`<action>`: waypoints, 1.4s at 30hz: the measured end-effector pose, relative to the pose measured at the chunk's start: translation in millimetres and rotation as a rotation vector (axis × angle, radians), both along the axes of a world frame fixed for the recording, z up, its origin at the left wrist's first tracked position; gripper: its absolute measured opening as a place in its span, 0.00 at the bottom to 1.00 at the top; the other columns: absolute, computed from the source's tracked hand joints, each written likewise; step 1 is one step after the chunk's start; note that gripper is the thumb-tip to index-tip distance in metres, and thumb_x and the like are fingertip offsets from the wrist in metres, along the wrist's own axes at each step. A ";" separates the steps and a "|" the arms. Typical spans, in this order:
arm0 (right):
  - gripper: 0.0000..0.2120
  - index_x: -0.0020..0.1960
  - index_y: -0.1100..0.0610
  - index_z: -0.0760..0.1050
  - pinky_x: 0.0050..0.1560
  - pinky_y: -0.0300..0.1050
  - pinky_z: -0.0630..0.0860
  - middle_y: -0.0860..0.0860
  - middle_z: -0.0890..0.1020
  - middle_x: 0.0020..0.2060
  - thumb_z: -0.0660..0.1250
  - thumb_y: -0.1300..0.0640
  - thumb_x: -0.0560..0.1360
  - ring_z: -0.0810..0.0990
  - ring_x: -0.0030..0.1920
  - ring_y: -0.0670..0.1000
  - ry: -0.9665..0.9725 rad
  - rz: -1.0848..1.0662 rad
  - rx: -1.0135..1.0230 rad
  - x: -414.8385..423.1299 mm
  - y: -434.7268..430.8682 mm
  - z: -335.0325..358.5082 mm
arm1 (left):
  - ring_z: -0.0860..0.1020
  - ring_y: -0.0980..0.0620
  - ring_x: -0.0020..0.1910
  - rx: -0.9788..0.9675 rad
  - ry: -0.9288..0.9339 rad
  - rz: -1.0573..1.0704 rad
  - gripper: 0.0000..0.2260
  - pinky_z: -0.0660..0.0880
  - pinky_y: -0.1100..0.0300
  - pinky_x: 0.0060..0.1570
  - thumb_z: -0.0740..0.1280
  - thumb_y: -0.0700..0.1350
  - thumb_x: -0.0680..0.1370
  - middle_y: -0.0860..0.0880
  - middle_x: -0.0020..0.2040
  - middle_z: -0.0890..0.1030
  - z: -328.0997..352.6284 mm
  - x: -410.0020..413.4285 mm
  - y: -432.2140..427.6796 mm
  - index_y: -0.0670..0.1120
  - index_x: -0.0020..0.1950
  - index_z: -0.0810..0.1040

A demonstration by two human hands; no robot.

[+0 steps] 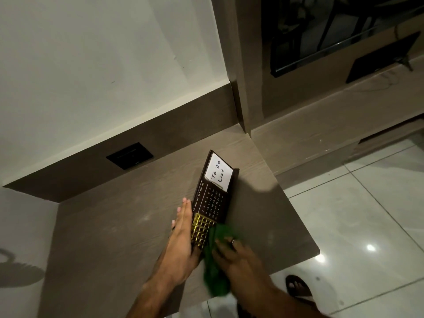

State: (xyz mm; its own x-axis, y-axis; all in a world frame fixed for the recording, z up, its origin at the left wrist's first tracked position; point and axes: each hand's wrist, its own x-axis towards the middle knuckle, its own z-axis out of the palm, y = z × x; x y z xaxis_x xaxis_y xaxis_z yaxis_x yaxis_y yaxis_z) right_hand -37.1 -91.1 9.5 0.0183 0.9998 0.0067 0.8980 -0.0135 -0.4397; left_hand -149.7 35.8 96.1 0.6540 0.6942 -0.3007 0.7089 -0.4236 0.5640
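A dark brown desk calendar stand (212, 199) stands on the wooden desk (128, 216), with a white "To Do List" note (219, 174) at its far end and a gold grid frame (200, 230) at its near end. My left hand (181, 237) lies flat with straight fingers against the stand's left side. My right hand (231, 251) grips a green cloth (215, 260) and presses it against the stand's near right part. The cloth hangs down past the desk's front edge.
A black socket plate (129, 155) sits in the brown back panel. The desk's right corner (316, 250) meets a glossy tiled floor (367, 214). A low shelf with a dark screen (339, 37) runs at the right. A sandalled foot (298, 285) stands below.
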 end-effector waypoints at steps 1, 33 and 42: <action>0.33 0.57 0.52 0.82 0.43 0.48 0.82 0.52 0.84 0.57 0.82 0.54 0.52 0.83 0.51 0.57 0.017 -0.071 0.003 18.6 11.8 2.4 | 0.37 0.54 0.79 0.004 0.000 -0.002 0.50 0.38 0.47 0.79 0.72 0.38 0.74 0.55 0.80 0.36 0.1 -0.6 -0.7 0.52 0.79 0.34; 0.27 0.61 0.60 0.80 0.49 0.56 0.81 0.58 0.80 0.63 0.73 0.63 0.61 0.79 0.59 0.66 0.144 -0.157 0.242 17.8 54.8 48.0 | 0.53 0.59 0.77 -0.170 -0.194 0.252 0.39 0.54 0.55 0.77 0.70 0.32 0.74 0.55 0.77 0.57 -1.7 -10.4 -7.5 0.68 0.68 0.57; 0.32 0.65 0.59 0.77 0.56 0.59 0.77 0.60 0.74 0.69 0.76 0.64 0.61 0.74 0.64 0.65 0.086 -0.280 0.169 31.9 73.3 44.9 | 0.46 0.48 0.81 -0.137 -0.133 0.207 0.42 0.45 0.39 0.79 0.69 0.31 0.74 0.50 0.81 0.52 -7.7 -12.0 -4.9 0.60 0.76 0.51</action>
State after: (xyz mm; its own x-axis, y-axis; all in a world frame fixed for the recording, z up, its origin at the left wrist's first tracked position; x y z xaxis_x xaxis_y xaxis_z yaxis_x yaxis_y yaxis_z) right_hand -5.2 -17.7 54.4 0.2997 0.9408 0.1584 0.8295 -0.1750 -0.5304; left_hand -161.7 30.9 88.4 0.5428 0.7756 -0.3224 0.6885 -0.1910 0.6996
